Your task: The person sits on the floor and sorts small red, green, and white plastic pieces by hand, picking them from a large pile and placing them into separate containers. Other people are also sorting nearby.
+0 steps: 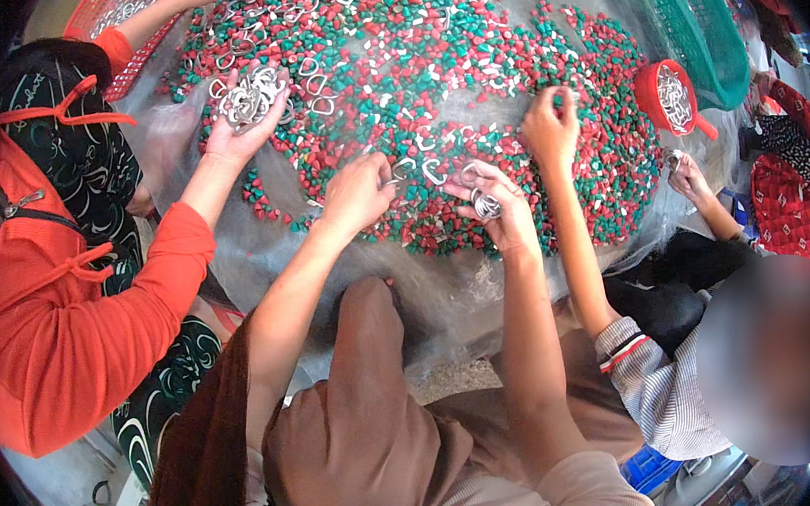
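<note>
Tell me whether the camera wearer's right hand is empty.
No, the right hand holds a small bunch of silvery rings above the coloured pieces.

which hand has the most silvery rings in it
The orange-sleeved person's palm-up hand, at left: a broad heap of silvery rings fills it, while your right hand holds only a small bunch.

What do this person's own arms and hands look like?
The left hand and right hand are ungloved. The left arm is bare up to dark brown cloth; the right arm, also bare, meets a pale beige sleeve.
</note>
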